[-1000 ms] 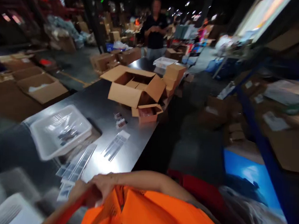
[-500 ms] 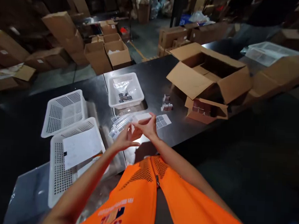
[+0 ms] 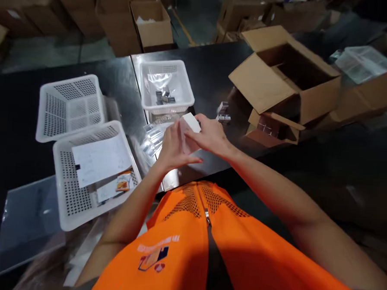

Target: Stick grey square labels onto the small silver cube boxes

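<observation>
We hold a small white rectangular packet above the dark metal table, left hand closed beneath it, right hand clamped on its top edge, so both steady it. At 11 o'clock sits a white perforated plastic basket; at 2 o'clock, an open brown cardboard box.

Bare tabletop lies between the far white basket and the open carton; passage open there. Left side blocked: two baskets stand edge to edge. Small brown box and tiny packets crowd the right, near the right hand.
</observation>
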A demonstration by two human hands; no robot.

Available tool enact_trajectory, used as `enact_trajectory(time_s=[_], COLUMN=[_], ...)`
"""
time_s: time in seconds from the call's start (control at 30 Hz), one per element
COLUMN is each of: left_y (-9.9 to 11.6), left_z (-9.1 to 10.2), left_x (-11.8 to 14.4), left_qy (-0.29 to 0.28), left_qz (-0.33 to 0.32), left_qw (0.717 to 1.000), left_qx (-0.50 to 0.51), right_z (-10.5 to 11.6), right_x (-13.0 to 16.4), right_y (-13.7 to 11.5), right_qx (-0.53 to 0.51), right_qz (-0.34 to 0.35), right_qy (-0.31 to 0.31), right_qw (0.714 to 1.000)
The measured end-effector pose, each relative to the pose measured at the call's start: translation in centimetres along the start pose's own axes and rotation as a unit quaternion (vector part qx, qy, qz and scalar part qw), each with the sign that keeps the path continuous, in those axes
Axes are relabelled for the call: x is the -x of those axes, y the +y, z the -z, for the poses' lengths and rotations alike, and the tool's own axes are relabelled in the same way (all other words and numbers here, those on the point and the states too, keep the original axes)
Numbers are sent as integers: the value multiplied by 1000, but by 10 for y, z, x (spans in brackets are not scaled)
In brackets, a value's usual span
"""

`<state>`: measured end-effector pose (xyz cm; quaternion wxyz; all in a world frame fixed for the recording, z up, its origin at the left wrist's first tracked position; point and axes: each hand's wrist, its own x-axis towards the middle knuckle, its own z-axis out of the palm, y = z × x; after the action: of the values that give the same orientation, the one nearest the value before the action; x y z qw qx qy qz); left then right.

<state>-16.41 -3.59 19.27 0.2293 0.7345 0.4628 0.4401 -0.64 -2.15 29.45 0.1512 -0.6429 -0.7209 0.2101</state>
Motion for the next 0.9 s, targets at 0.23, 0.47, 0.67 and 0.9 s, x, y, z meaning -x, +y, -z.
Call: enact_trajectory(time_s=[0.23, 0.47, 0.67, 0.9], left_y=[-14, -16, -10, -7], left_z=[-12, 10, 28, 18], left_x=[4, -5, -4, 1], left_qy=[60, 78, -12, -75], left_qz=[-48, -99, -25, -29], left_qw=[996, 990, 993, 988], left_qx=[-36, -70, -111, -135], right_z=[-21, -3, 1, -1], right_x=[6, -21, -29, -20], right_y=[-9, -9, -17, -8], right_qx=[-11, -72, -135, -154], right_qz=[40, 201, 137, 14], right_qy=[-55, -49, -82, -70], right_qw=[998, 976, 978, 985])
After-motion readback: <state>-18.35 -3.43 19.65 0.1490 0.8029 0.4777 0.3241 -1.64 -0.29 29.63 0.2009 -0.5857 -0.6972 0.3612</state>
